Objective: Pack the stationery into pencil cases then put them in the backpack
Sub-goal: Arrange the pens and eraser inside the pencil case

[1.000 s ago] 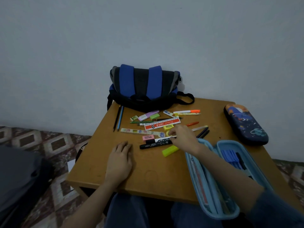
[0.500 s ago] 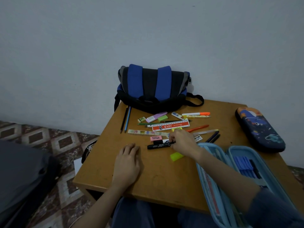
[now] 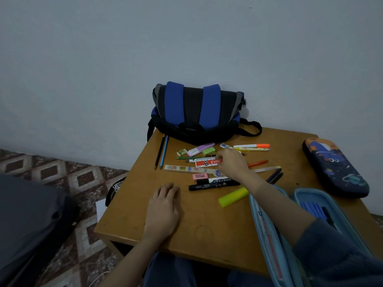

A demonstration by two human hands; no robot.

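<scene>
Right fingers are curled down on the right end of the red g'soft ruler. I read it as a thumb-and-forefinger pinch. The ruler lies flat in the heap, not lifted.

Right hand arches over the middle of the loose stationery. Its forearm crosses the open light-blue pencil case. The case sits at the near right of the table, hard by that arm; my guess is that this keeps each carry short.

Left hand lies flat on the wood, fingers straight, holding nothing. I judge it a brace, not a working hand.

Nearer me than the red ruler:
- pastel ruler, just beside it
- pink eraser
- two black markers
- yellow highlighter, closest to the open case

Beyond it:
- purple highlighter
- green eraser
- orange-tipped pen

Two pencils lie apart at the left.

The open case's right-hand half holds blue pens. The space-print pencil case is zipped, at the right edge, well apart from the heap. The backpack stands against the wall behind everything.

Judgement: packing is early and most items are loose. The ruler is long and will need to go in lengthwise.
</scene>
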